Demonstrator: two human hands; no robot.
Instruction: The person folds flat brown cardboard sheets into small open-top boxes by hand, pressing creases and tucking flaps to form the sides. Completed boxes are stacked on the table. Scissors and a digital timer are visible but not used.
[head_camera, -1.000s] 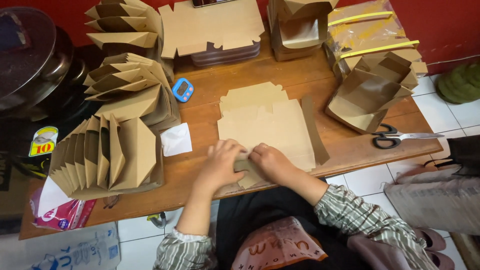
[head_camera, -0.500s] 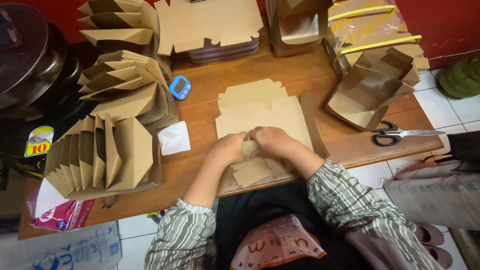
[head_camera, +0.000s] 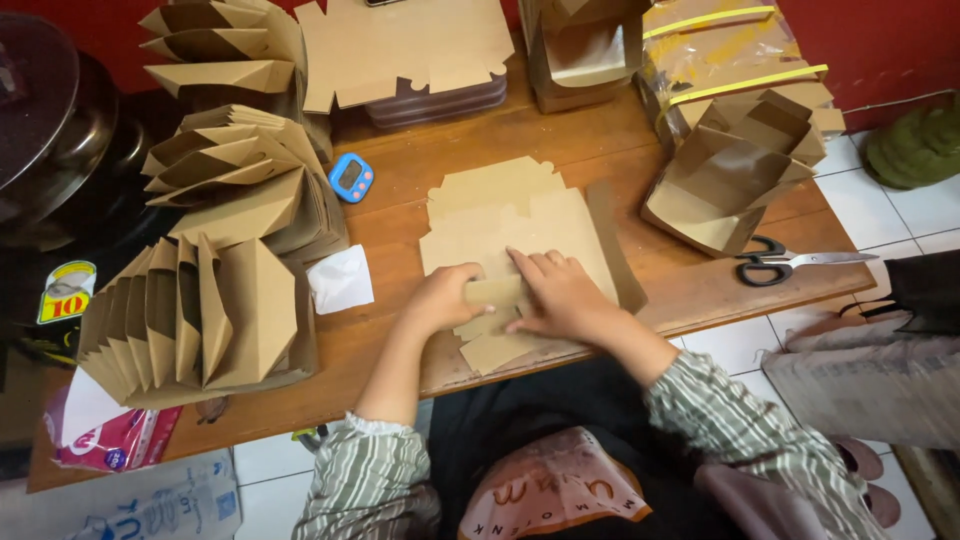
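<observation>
A flat brown cardboard box blank (head_camera: 520, 225) lies on the wooden table (head_camera: 690, 285) in front of me. My left hand (head_camera: 445, 298) grips a folded flap at the blank's near edge. My right hand (head_camera: 558, 290) lies flat with fingers spread, pressing down on the same flap beside the left hand. Both hands touch the cardboard near the table's front edge.
Stacks of folded cardboard boxes (head_camera: 195, 320) stand at the left. A pile of flat blanks (head_camera: 410, 45) sits at the back, open boxes (head_camera: 735, 175) at the right. A blue timer (head_camera: 351, 177), a white paper scrap (head_camera: 340, 280) and scissors (head_camera: 790, 263) lie on the table.
Both hands have slid farther up onto the blank, folding its near flap over; the right hand has flattened out on the fold.
</observation>
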